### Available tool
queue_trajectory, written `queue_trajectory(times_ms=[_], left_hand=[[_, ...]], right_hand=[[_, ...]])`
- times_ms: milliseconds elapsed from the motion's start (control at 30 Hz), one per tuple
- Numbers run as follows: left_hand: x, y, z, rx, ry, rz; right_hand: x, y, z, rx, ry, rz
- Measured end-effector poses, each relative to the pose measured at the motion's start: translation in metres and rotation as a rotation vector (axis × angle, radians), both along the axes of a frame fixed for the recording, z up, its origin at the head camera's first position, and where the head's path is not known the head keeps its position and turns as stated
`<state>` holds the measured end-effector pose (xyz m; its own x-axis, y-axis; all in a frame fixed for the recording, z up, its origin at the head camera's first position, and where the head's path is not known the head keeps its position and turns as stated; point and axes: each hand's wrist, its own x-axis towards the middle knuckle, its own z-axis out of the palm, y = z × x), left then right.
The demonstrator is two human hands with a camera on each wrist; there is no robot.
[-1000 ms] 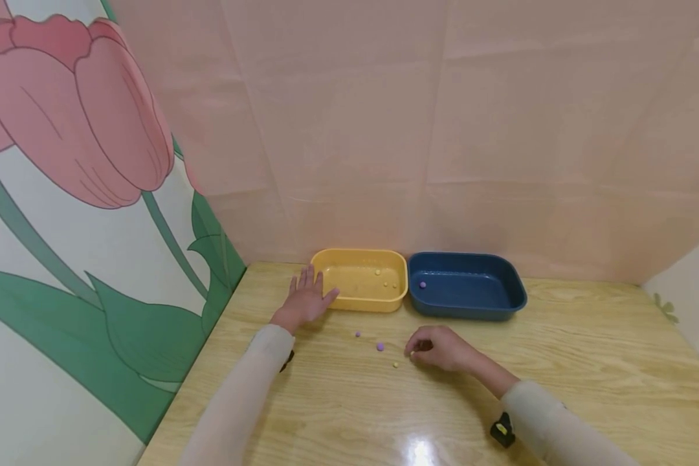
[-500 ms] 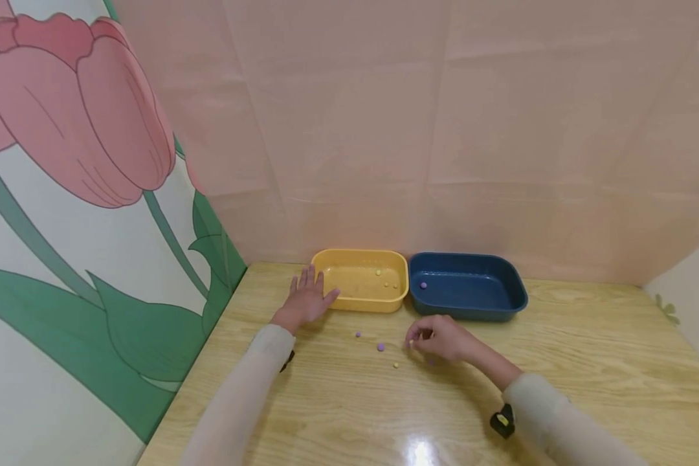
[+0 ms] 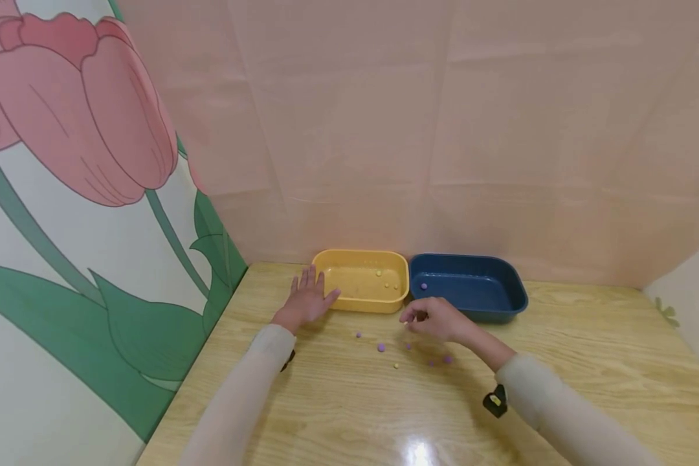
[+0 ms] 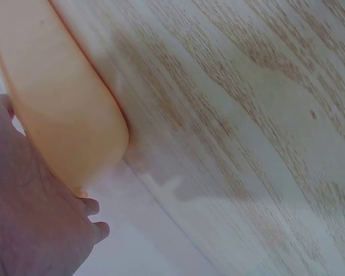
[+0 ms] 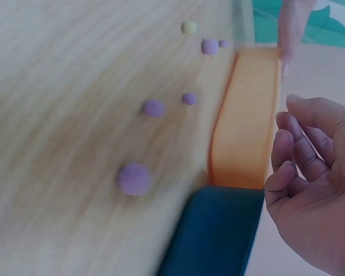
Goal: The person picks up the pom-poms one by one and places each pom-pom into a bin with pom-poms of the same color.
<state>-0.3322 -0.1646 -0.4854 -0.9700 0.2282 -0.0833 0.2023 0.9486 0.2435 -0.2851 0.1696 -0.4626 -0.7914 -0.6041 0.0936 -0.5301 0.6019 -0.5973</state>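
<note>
My left hand [image 3: 306, 303] rests with spread, straight fingers against the left end of the yellow tray [image 3: 361, 305]; the left wrist view shows the hand [image 4: 40, 213] along the tray's wall. My right hand [image 3: 435, 320] is above the table, in front of where the two trays meet, thumb and fingertips pinching a tiny yellow ball [image 3: 406, 323]. In the right wrist view the fingers hide that ball. Purple balls [image 3: 381, 348] and a yellow ball [image 3: 396, 366] lie on the table before the trays. Several yellow balls [image 3: 378, 273] are inside the yellow tray.
A dark blue tray [image 3: 501, 315] stands right beside the yellow one, with a purple ball [image 3: 423, 286] in it. Behind both hangs a pink sheet [image 3: 349, 162]. A wall with painted tulips [image 3: 81, 123] borders the wooden table [image 3: 326, 414] on the left.
My right hand has risen from the table and moved toward the trays with the tiny yellow ball, uncovering purple balls beneath it. The left hand has stayed in place.
</note>
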Motion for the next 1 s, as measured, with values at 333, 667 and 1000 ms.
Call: queue_trajectory(times_ms=[333,667,1000], left_hand=[[0.000,0.001,0.000,0.012,-0.015,0.013],[0.000,0.001,0.002,-0.009,-0.016,0.001],[-0.003,-0.001,-0.002,-0.025,-0.015,-0.006]], right_hand=[[-0.014,-0.015,0.019,0.011,-0.049,-0.046],[-0.033,-0.020,0.025,-0.045,-0.114,-0.146],[-0.053,-0.027,0.020,-0.080,-0.162,-0.201]])
